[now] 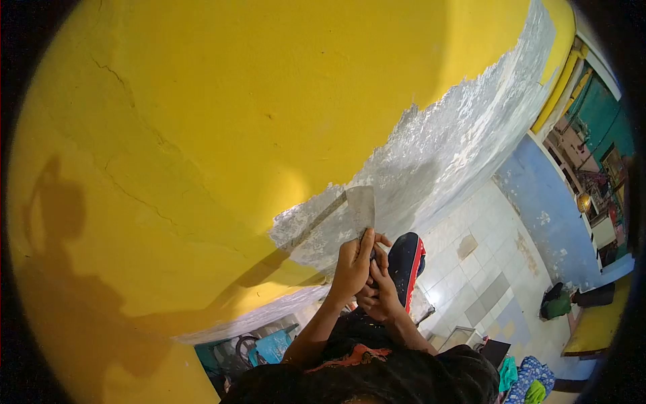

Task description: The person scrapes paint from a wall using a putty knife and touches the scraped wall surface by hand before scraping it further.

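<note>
A scraper [361, 207] with a wide flat metal blade points up at the wall, its blade over the bare grey plaster. My left hand [352, 266] is closed around its handle, thumb up near the base of the blade. Just below and to the right, my right hand [381, 291] is closed on the lower handle, which the fingers mostly hide. Yellow paint [222, 101] covers much of the wall, with thin cracks at the left. A ragged edge separates it from the scraped grey patch [431, 151].
My dark shoe with a red-and-white edge [404, 262] is right of my hands. Beyond lie pale floor tiles [471, 269] and a low blue wall [545, 202]. Cloths [528, 380] are at the lower right; a light blue item [272, 347] is at the lower left.
</note>
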Tool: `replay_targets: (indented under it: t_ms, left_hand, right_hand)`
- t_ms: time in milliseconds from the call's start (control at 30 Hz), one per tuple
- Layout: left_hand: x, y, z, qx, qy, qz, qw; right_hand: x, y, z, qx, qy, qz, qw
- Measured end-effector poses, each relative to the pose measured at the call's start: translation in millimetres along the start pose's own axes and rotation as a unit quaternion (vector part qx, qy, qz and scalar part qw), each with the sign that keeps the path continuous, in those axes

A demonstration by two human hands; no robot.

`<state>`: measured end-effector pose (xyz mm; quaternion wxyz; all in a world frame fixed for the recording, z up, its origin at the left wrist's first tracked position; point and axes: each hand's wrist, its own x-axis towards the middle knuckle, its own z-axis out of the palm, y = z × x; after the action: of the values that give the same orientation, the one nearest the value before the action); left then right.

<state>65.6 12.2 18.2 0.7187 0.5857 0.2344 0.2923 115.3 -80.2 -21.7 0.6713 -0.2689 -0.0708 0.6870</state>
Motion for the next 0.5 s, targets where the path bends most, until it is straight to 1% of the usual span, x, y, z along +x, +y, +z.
replay_targets:
  t_ms: [33,100,233,300,333,367,433,467,500]
  left_hand:
    - [0,2,0,0.002,0.000,0.001,1.000]
    - [-1,11,0,0.019,0.016,0.006,1.000]
    - [9,7,-6,0.030,0.014,0.029,0.999]
    - [10,11,-4,0.023,0.015,0.040,0.999]
    - [23,12,-6,0.108,0.029,0.083,0.990]
    - [30,17,-4,0.099,0.012,0.085,0.991]
    - [42,60,12,0.046,-0.011,0.113,0.992]
    - [44,62,13,0.046,-0.010,0.121,0.992]
    - [49,61,13,0.049,-0.025,0.123,0.991]
  right_hand:
    - [2,1,1,0.001,-0.002,-0.001,1.000]
    - [8,3,4,0.064,0.007,-0.032,0.997]
    - [18,4,15,0.037,0.006,-0.063,0.997]
    - [20,0,30,-0.040,0.124,-0.131,0.983]
    - [23,-8,35,-0.042,0.116,-0.151,0.981]
    - [27,-17,39,-0.044,0.108,-0.170,0.979]
    - [35,-38,41,-0.010,0.063,-0.148,0.987]
    - [34,-43,40,-0.014,0.058,-0.151,0.987]
    - [34,-47,41,-0.012,0.025,-0.163,0.986]
